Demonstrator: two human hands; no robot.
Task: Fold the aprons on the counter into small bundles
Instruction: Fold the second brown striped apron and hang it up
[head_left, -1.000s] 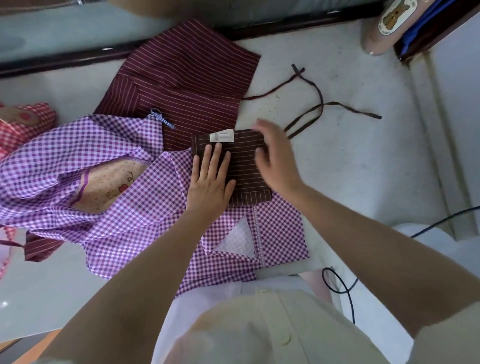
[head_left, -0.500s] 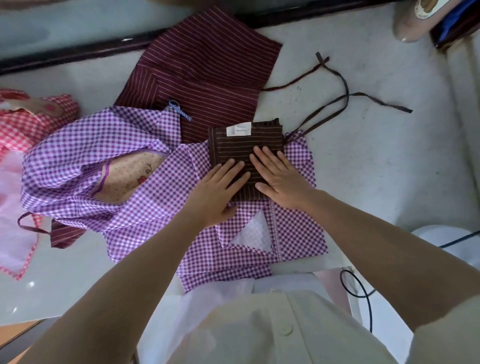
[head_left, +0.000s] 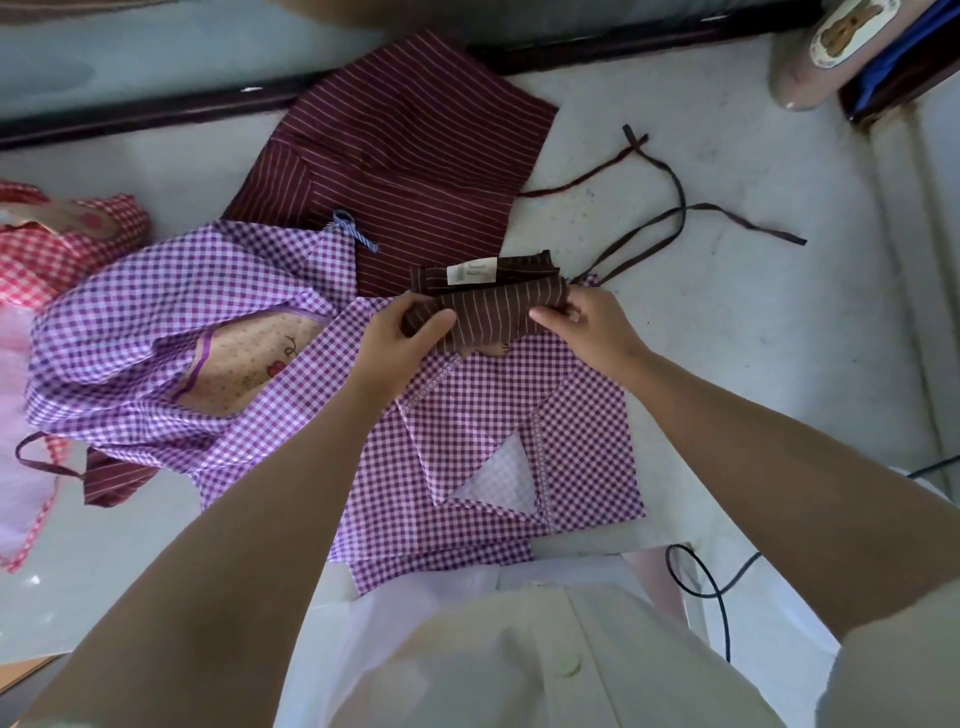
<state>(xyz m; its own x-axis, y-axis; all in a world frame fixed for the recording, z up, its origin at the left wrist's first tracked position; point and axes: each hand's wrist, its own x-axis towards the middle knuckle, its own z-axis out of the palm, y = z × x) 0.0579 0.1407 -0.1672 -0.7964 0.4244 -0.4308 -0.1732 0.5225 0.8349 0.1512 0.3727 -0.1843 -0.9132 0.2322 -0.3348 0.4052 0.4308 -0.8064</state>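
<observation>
bundle (head_left: 498, 317) on near apron (head_left: 493, 431) | far apron (head_left: 415, 156) behind | ties (head_left: 679, 213) right

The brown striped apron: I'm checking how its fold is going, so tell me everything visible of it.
The brown striped apron is dark brown cloth with thin pale stripes, folded into a small thick rectangle. A white label shows on its far layer. The left hand and right hand grip the ends of its near fold, raised off the layer below. It lies on the purple checked apron; thin dark ties trail from its right side across the counter.
</observation>
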